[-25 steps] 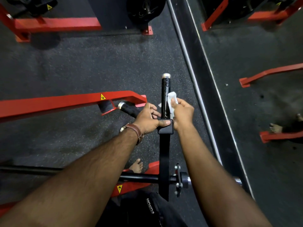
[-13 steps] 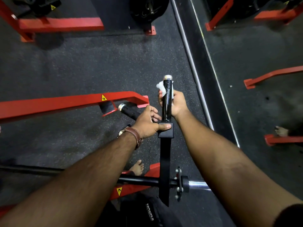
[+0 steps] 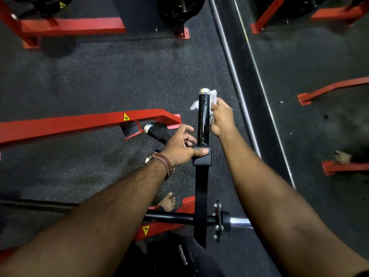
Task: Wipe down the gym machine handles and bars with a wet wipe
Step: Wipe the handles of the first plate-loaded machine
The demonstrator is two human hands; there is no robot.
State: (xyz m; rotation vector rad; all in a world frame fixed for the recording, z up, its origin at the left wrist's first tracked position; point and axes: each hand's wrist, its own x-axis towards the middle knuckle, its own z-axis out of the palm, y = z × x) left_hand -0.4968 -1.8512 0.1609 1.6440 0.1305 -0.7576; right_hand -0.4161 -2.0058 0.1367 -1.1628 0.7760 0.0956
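Note:
A black machine handle [image 3: 203,118] with a silver end cap points away from me at the centre. My right hand [image 3: 222,117] grips its upper part from the right, with a white wet wipe [image 3: 213,95] bunched between fingers and handle; wipe corners stick out on both sides near the cap. My left hand [image 3: 180,146] holds the black bracket [image 3: 202,158] at the handle's base, thumb across its top. A second black handle [image 3: 157,132] lies behind my left hand, partly hidden.
A red frame bar [image 3: 79,122] crosses on the left. A black crossbar with a chrome end [image 3: 239,221] runs below my arms. More red machine frames [image 3: 69,27] stand at the back. A mirror wall [image 3: 299,96] rises on the right. My bare foot [image 3: 167,202] is on the rubber floor.
My right hand has slid up the handle with the wipe, from just above the bracket toward the silver cap. My left hand has stayed on the bracket.

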